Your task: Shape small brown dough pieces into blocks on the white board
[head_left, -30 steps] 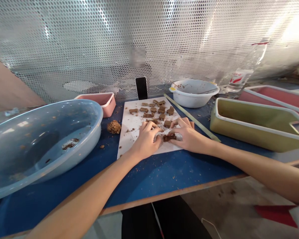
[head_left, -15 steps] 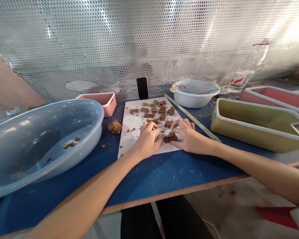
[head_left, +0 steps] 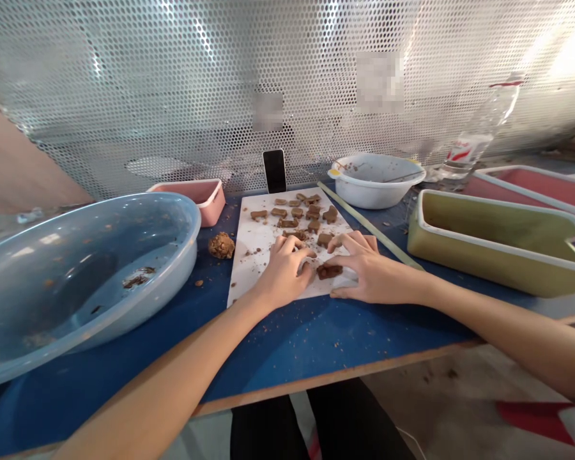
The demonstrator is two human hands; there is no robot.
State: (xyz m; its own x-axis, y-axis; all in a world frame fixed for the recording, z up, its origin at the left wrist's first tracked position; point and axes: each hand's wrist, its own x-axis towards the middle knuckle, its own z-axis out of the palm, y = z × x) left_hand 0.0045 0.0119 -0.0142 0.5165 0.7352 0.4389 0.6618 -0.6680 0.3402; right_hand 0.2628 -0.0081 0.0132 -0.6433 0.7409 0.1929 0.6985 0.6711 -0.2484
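A small dark brown clay piece (head_left: 329, 271) lies near the front edge of a white sheet (head_left: 249, 255), between my two hands. My left hand (head_left: 285, 268) rests on the sheet just left of it, fingers curved and thumb apart. On the other side, my right hand (head_left: 368, 271) has its thumb and fingers spread around the piece's right end, with a gap showing. A reddish-brown block (head_left: 371, 243) shows partly behind my right hand. Several small animal-shaped clay pieces (head_left: 288, 223) and loose crumbs lie on the sheet beyond my hands.
A large blue basin (head_left: 182, 255) and a clay lump (head_left: 221, 245) stand left, a pink box (head_left: 213, 204) behind. A phone (head_left: 275, 171) leans at the back. To the right are a pale stick (head_left: 374, 227), white bowl (head_left: 374, 191), olive tub (head_left: 479, 265) and bottle (head_left: 467, 150).
My right hand's thumb and fingers have spread wider and drawn back slightly from the dark clay piece. My left hand stays almost where it was.
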